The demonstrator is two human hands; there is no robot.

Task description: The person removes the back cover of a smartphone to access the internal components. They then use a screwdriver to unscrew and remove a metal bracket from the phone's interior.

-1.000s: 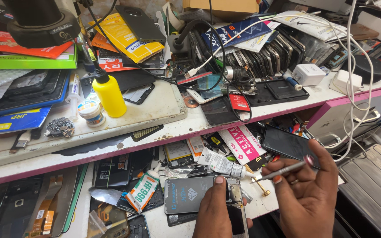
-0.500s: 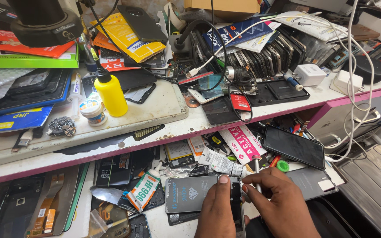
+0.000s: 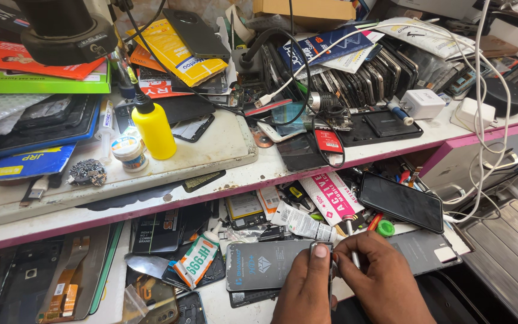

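Left hand (image 3: 307, 288) at bottom middle, fingers clamped on thin phone (image 3: 330, 276) held on edge, long side running up-down. Right hand (image 3: 385, 279) just beside it, fingers pinched on screwdriver (image 3: 351, 240), tip toward phone.

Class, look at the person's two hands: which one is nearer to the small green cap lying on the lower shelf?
Right. The right hand lies just below and left of the green cap, holding a thin tool. The left hand is farther left, thumb on a phone's edge.
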